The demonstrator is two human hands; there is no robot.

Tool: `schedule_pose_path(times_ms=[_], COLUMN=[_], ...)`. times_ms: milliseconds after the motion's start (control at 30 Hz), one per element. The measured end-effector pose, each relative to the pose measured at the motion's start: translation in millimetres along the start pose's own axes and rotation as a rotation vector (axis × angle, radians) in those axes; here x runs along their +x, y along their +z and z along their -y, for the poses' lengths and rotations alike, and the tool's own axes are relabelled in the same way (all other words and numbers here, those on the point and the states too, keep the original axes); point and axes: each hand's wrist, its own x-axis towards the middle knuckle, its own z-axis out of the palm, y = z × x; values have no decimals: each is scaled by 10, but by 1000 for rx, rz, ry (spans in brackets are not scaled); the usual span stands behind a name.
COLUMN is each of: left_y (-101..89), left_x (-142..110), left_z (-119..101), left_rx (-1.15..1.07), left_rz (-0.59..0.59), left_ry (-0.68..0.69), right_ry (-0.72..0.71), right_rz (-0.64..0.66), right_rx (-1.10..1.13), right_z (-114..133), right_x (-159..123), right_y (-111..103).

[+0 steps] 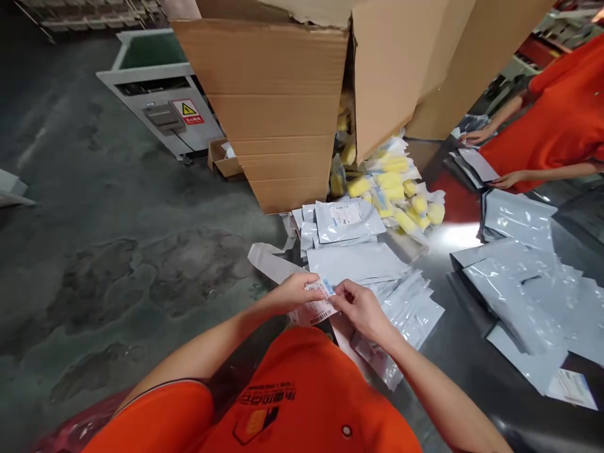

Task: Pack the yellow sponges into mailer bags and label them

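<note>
A white printed shipping label point(321, 303) with a barcode is held between both hands, close to my body. My left hand point(293, 292) pinches its upper left part, thumb on top. At its upper right edge, the fingers of my right hand point(361, 308) are closed on the label. A pale strip of label paper point(271, 261) trails off to the left behind my left hand. Just beyond the hands lies a pile of grey plastic mailer bags point(358, 261). Behind it is a stack of mailers, the top one a labelled mailer point(349, 220).
Large cardboard boxes point(283, 107) stand at the back, with yellow items in clear bags point(396, 182) spilling out. More grey mailers point(523, 289) lie on the dark table at right. A co-worker in orange point(552, 126) handles mailers there. A white machine point(160, 100) stands at left.
</note>
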Motion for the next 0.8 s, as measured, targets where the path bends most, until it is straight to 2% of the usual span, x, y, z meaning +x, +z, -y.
schedule_pose_path(times_ms=[100,167,200,300,367,433,500,567,633,667,733,800], left_y=[-68,-194,-285,-620,-837,-1004,-1106,-1144,-1127,-1100,-1018,-905], left_x=[39,51,51,39,22,-3,-41,-85,-117,-121,-101,-50], left_z=[-55,-32,11,260,473,650,749,761,704,659,549,425], left_rx=[14,-8,-26,-69,-105,-204,-356,-477,-536,-551,-551,-530], left_rz=[-35,-45,-40,-4,-25,-89,-168,-221,-224,-199,-128,-49], left_ry=[-66,-113,-138,-238,-309,-338,-323,-299,-293,-292,-283,-262], right_ry=[-44,-58,-56,6,79,170,260,331,366,353,237,69], right_rz=[-27,-105,-183,-415,-450,-407,-337,-307,-358,-403,-455,-400], right_rx=[-107,-128,-130,-88,-73,-157,-386,-683,-902,-953,-941,-839], right_z=[27,-3,-46,-297,-517,-708,-819,-841,-802,-776,-740,-752], right_x=[68,177,255,548,739,873,924,900,841,815,795,823], right_y=[-146,-399,-564,-1041,-1193,-1157,-1003,-840,-729,-688,-592,-452])
